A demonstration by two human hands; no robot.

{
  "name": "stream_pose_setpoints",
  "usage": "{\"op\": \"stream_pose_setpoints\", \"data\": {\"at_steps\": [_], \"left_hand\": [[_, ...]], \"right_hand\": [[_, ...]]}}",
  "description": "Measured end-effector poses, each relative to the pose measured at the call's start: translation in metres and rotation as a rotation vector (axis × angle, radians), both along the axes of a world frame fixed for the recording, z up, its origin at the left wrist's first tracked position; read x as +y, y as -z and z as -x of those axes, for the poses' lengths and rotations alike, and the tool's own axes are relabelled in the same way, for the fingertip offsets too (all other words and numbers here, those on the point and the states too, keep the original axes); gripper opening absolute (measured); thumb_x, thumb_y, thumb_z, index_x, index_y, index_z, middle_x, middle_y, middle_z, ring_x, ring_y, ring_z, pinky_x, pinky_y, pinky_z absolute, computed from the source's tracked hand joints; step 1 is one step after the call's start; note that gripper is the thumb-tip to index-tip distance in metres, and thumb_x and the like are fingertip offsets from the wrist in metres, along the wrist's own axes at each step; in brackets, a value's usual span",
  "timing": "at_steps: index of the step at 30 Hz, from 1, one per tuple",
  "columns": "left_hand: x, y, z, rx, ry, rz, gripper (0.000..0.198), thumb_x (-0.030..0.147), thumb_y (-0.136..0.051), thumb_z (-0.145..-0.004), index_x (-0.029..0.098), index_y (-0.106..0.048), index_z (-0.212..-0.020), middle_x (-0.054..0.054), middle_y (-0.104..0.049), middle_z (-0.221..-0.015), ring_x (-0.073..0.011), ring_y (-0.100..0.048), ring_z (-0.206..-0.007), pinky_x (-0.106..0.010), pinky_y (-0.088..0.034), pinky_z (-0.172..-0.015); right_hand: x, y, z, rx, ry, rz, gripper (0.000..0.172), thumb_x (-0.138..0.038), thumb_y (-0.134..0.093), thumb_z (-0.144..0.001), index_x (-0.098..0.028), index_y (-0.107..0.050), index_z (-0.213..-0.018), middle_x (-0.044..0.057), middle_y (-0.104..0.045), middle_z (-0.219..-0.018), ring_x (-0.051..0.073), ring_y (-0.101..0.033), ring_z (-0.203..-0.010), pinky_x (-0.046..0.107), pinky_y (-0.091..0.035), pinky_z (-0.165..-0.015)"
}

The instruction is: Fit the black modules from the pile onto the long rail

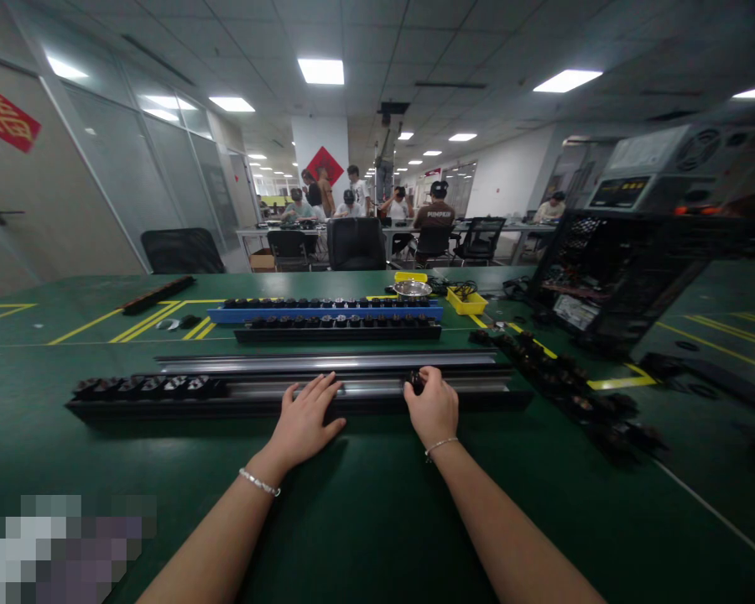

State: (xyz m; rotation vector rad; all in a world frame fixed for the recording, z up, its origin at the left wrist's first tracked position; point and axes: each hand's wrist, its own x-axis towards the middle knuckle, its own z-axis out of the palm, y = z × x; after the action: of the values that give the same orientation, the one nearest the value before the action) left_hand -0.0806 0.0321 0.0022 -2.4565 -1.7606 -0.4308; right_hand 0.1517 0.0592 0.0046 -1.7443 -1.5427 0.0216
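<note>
A long black rail (164, 408) lies across the green table (365, 512) in front of me, with several small black parts (144, 387) seated at its left end. My left hand (305, 419) rests flat on the rail's near edge, fingers spread. My right hand (434, 408) is closed, pinching a small black part (416, 382) over the rail's channel. A grey metal rail (327, 362) lies just behind.
Behind are a blue rail (324, 313) and a black rail (336, 330) filled with parts, a metal bowl (411, 288), and a yellow tray (466, 299). Loose black parts (566, 377) trail right. An open computer case (610, 277) stands right. Several people sit at far desks.
</note>
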Motion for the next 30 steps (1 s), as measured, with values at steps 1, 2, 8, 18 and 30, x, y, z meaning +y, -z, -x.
{"op": "stream_pose_setpoints", "data": {"at_steps": [1, 2, 8, 18, 30], "left_hand": [[0.0, 0.0, 0.0, 0.0, 0.0, 0.0, 0.058, 0.041, -0.048, -0.08, 0.029, -0.036, -0.135, -0.003, -0.036, -0.145, -0.025, -0.031, -0.133, -0.054, -0.019, -0.106], [0.0, 0.0, 0.0, 0.0, 0.0, 0.0, 0.058, 0.042, -0.048, -0.08, 0.029, -0.036, -0.135, -0.003, -0.036, -0.145, -0.0249, -0.031, -0.133, -0.054, -0.019, -0.106], [-0.001, -0.001, 0.0, 0.007, -0.004, -0.002, 0.057, 0.042, -0.048, -0.08, 0.03, -0.037, -0.135, -0.003, -0.037, -0.145, -0.025, -0.031, -0.133, -0.053, -0.02, -0.106], [0.001, 0.0, 0.001, 0.001, 0.001, 0.012, 0.058, 0.043, -0.048, -0.08, 0.031, -0.036, -0.135, -0.004, -0.036, -0.145, -0.0254, -0.031, -0.133, -0.052, -0.022, -0.105], [0.001, 0.001, 0.001, 0.011, -0.004, 0.004, 0.057, 0.042, -0.048, -0.08, 0.031, -0.037, -0.134, -0.004, -0.035, -0.146, -0.0252, -0.031, -0.133, -0.049, -0.024, -0.103]], "right_hand": [[0.0, 0.0, -0.001, 0.003, 0.002, -0.007, 0.026, -0.028, -0.053, -0.076, -0.017, -0.053, -0.1, 0.009, -0.067, -0.093, 0.021, -0.06, -0.091, 0.034, -0.036, -0.085], [0.0, 0.001, -0.002, 0.007, 0.004, -0.012, 0.026, -0.028, -0.053, -0.076, -0.017, -0.053, -0.1, 0.009, -0.067, -0.092, 0.021, -0.06, -0.09, 0.034, -0.036, -0.085], [0.0, 0.001, -0.007, 0.012, 0.019, -0.016, 0.026, -0.028, -0.053, -0.076, -0.017, -0.052, -0.1, 0.009, -0.067, -0.094, 0.022, -0.06, -0.09, 0.034, -0.036, -0.086], [0.0, 0.0, -0.016, -0.002, 0.044, 0.018, 0.027, -0.028, -0.052, -0.076, -0.016, -0.052, -0.1, 0.01, -0.067, -0.095, 0.022, -0.06, -0.091, 0.035, -0.035, -0.088], [-0.001, 0.0, -0.021, 0.004, 0.053, 0.012, 0.026, -0.029, -0.052, -0.076, -0.016, -0.052, -0.099, 0.009, -0.067, -0.096, 0.022, -0.06, -0.091, 0.035, -0.035, -0.088]]}}
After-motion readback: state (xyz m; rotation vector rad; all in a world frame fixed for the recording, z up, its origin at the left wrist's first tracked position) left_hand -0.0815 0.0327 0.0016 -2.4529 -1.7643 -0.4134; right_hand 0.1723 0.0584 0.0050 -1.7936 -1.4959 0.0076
